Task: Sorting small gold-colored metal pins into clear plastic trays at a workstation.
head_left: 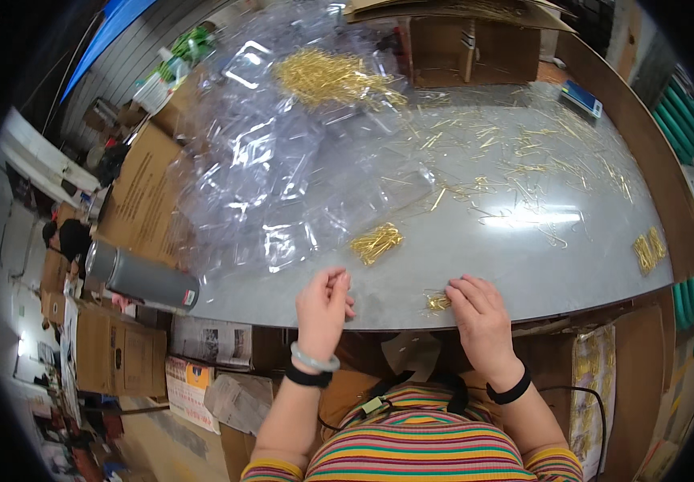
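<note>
Near the table's front edge, my right hand [479, 313] has its fingers bent down over a small bundle of gold wire hooks [438, 301], with the fingertips at its right end. To the left, my left hand [325, 304] is held with fingers curled in and thumb close to them; whatever may be between them is hidden. Just beyond the left hand lies a larger pile of gold wire hooks [376, 243], apart from both hands. Many loose gold hooks [524, 161] are scattered over the grey tabletop [475, 249] farther back.
Clear plastic packaging [258, 169] is heaped on the left, topped by a big mound of gold hooks [327, 76]. A grey bottle [150, 277] lies at the left edge. Stacked gold bundles [649, 251] sit at far right. An open cardboard box [475, 52] and a blue box [581, 100] stand behind.
</note>
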Available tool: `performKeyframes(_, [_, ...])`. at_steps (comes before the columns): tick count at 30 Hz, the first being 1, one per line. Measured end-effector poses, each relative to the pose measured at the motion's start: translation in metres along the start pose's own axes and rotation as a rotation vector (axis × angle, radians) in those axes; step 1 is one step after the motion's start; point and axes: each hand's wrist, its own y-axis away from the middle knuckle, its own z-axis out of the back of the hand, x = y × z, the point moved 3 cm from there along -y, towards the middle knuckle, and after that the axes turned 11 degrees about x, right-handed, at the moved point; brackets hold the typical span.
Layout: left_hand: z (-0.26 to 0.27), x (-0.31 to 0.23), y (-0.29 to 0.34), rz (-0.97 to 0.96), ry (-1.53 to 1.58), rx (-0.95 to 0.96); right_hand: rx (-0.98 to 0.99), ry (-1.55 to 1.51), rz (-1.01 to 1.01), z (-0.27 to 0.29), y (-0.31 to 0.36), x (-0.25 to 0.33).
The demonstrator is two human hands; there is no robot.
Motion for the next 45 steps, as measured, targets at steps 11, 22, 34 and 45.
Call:
performKeyframes(11, [-0.006, -0.005, -0.022, 0.155, 0.34, 0.188, -0.078, 0.038, -0.025, 0.005, -0.002, 0.003])
performKeyframes(22, [-0.019, -0.009, 0.071, 0.039, 0.927, 0.407, -0.092, -0.397, -0.023, 0.012, -0.016, 0.054])
performKeyframes(34, [-0.062, 0.011, 0.112, 0.115, 0.995, 0.467, 0.017, -0.489, -0.126, -0.011, 0.04, 0.068])
performKeyframes(45, [-0.061, 0.016, 0.133, 0.138, 1.072, 0.447, 0.14, 0.014, 0.176, -0.004, 0.056, 0.084])
